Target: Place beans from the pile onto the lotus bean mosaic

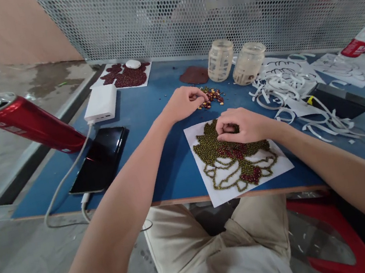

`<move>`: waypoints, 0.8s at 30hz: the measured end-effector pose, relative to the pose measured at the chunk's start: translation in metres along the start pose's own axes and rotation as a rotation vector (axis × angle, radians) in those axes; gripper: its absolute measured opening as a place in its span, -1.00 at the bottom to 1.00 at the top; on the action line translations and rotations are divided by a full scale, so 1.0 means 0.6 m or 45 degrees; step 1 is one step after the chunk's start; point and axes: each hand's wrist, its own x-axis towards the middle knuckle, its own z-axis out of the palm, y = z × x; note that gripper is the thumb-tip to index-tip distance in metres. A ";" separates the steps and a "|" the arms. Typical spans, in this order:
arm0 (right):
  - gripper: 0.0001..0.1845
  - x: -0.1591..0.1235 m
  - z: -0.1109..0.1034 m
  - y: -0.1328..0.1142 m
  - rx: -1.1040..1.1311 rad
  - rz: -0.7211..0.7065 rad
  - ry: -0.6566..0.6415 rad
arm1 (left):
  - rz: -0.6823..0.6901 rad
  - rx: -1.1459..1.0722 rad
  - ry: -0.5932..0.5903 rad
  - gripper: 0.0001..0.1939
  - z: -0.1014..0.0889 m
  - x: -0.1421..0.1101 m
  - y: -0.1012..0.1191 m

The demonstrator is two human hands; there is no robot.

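Just right of centre in the frame, the left hand [188, 102] is at the pile of mixed beans [213, 97], fingers curled and bent inward at its left edge; whether a bean is pinched between them, I cannot tell. Below and to the right, the right hand [242, 125] is above the bean picture [207, 148], fingers curled towards the thumb, and again what they hold, if anything, is hidden.

And there's that picture, right of centre and low, on a white sheet [216, 197] whose bottom corner pokes over the front edge of the blue surface [171, 176]! Green beans pack the upper part, dark red ones sit in the middle and lower down, and green outlines frame white gaps at the bottom.

Over to the left, a tall red can [35, 122] leans in view beside a dark phone [100, 160] and a white box [101, 103]. Top right of centre, two clear jars [220, 60] stand close together, with a tangle of white strips [278, 91] to the right.
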 end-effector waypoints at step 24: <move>-0.81 0.008 0.001 -0.004 -0.068 -0.019 -0.094 | -0.209 0.782 -0.129 -0.65 -0.009 0.000 0.006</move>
